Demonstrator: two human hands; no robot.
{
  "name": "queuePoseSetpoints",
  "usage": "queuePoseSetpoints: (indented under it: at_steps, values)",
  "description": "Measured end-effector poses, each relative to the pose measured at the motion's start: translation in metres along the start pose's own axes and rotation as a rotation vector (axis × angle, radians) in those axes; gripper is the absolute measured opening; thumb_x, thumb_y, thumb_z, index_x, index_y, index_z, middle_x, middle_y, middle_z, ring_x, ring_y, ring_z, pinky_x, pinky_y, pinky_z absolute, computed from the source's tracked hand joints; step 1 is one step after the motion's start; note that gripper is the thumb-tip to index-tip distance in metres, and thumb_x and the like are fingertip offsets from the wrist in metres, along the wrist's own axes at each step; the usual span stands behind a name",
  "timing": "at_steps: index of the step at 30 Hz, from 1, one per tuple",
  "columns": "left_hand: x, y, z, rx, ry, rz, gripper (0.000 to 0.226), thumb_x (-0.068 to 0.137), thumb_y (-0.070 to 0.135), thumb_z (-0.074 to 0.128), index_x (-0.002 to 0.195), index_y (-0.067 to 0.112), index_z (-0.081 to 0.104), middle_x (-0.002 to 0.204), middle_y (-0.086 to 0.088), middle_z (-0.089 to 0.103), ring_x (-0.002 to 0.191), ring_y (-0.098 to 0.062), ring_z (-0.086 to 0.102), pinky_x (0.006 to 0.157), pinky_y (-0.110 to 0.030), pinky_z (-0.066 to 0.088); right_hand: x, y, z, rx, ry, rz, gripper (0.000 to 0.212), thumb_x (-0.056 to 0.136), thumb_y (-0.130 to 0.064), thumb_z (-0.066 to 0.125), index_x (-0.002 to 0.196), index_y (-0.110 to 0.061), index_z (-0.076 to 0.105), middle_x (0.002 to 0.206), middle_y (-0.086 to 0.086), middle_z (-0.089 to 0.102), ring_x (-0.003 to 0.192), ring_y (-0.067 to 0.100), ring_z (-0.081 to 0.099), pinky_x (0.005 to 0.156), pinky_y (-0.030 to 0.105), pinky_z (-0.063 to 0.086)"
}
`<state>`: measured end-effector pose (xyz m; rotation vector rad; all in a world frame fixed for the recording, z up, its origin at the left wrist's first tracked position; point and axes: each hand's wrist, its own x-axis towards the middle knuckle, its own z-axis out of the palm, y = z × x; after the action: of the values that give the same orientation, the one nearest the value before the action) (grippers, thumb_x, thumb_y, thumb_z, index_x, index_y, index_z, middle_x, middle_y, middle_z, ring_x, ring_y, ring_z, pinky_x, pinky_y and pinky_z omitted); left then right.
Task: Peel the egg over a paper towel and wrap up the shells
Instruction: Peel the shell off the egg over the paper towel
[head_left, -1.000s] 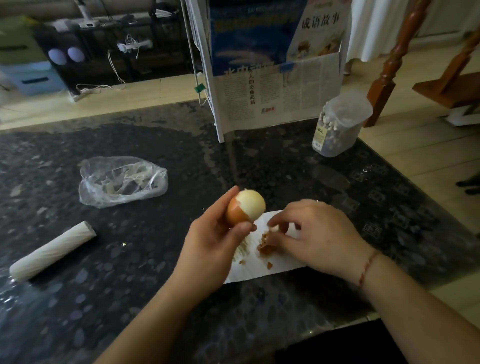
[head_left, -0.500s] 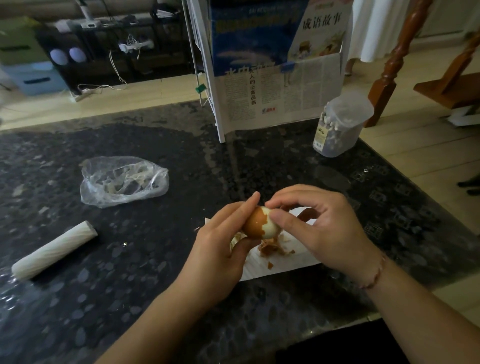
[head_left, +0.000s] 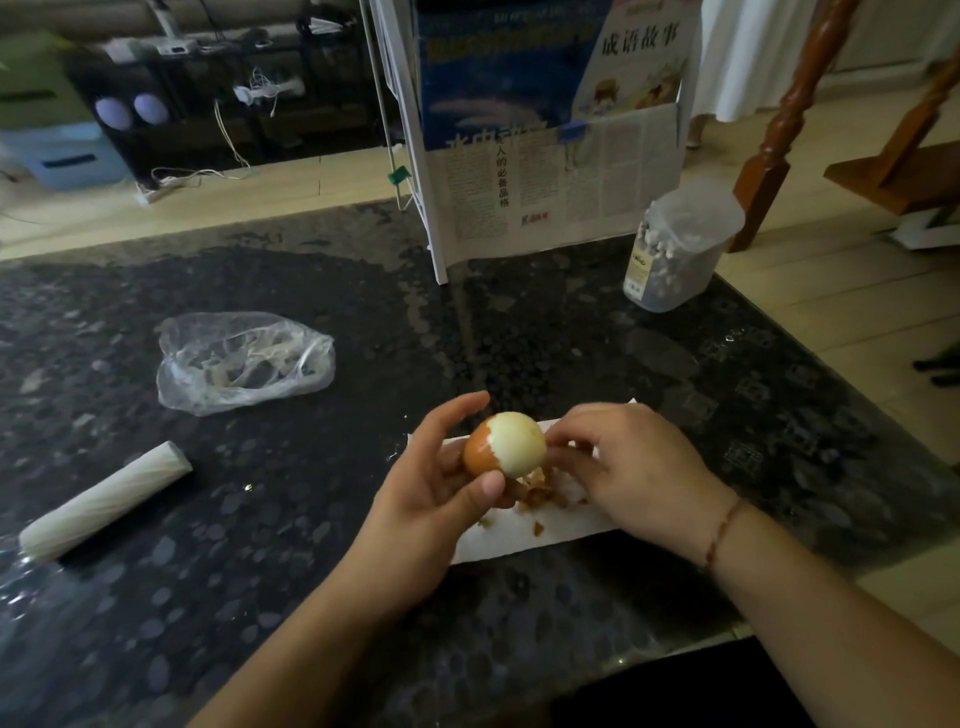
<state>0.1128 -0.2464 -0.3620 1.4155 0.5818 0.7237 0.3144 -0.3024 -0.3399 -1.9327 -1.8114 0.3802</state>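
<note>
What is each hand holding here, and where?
Left hand grips the egg by its shelled brown end. Right hand pinches at its peeled side.

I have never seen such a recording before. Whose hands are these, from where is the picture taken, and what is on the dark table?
There is no machine here: a person wears a camera on the head, looking down at their own two hands. The left hand holds a half-peeled egg; the right hand picks at its pale end. Below them lies a paper towel with brown shell pieces. On the dark stone table you also see a crumpled clear plastic bag, a white roll and a clear plastic jar.
</note>
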Motion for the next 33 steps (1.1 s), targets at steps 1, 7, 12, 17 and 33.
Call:
queuePoseSetpoints:
  at_steps: [1,7,12,17,33]
  values:
    - [0.000,0.000,0.000,-0.047,-0.004,-0.015,0.047,0.087,0.027,0.069,0.130,0.034,0.052,0.112,-0.009,0.071,0.097,-0.029,0.071,0.086,-0.035,0.056,-0.001,-0.002,0.002,-0.048,-0.001,0.025,0.013,0.081,-0.048,0.065,0.072,-0.038,0.063,0.072,-0.023,0.054,0.071,-0.004,0.050,0.062,0.024,0.041]
    - [0.003,0.006,0.007,-0.372,-0.001,-0.129,0.044,0.088,0.038,0.059,0.124,0.012,0.055,0.090,-0.017,0.067,0.075,-0.025,0.064,0.071,-0.033,0.055,-0.002,-0.006,-0.006,0.261,0.136,-0.035,0.019,0.079,-0.039,0.066,0.097,-0.035,0.067,0.082,-0.017,0.065,0.077,0.006,0.062,0.064,0.021,0.053]
    - [0.004,0.015,0.016,-0.484,-0.026,-0.216,0.045,0.096,0.040,0.045,0.122,0.006,0.060,0.083,-0.011,0.064,0.066,-0.015,0.058,0.058,-0.027,0.048,-0.008,-0.017,-0.006,0.601,0.058,-0.121,0.043,0.078,-0.029,0.075,0.118,-0.034,0.061,0.108,-0.017,0.063,0.099,0.012,0.060,0.062,0.027,0.056]
    - [0.010,0.021,0.023,-0.341,0.002,-0.233,0.055,0.095,0.045,0.038,0.121,0.000,0.057,0.081,-0.009,0.065,0.062,-0.015,0.056,0.057,-0.027,0.047,-0.006,-0.019,-0.001,0.592,0.124,-0.120,0.044,0.072,-0.045,0.079,0.110,-0.028,0.065,0.108,-0.016,0.062,0.102,0.011,0.059,0.064,0.018,0.051]
    - [0.010,0.024,0.016,-0.044,0.102,-0.067,0.043,0.073,0.046,0.071,0.111,0.027,0.063,0.102,-0.004,0.074,0.089,-0.022,0.073,0.076,-0.025,0.057,-0.005,-0.011,-0.009,0.593,0.199,-0.045,0.017,0.087,-0.019,0.066,0.098,-0.028,0.075,0.086,-0.018,0.074,0.080,0.003,0.069,0.068,0.014,0.054]
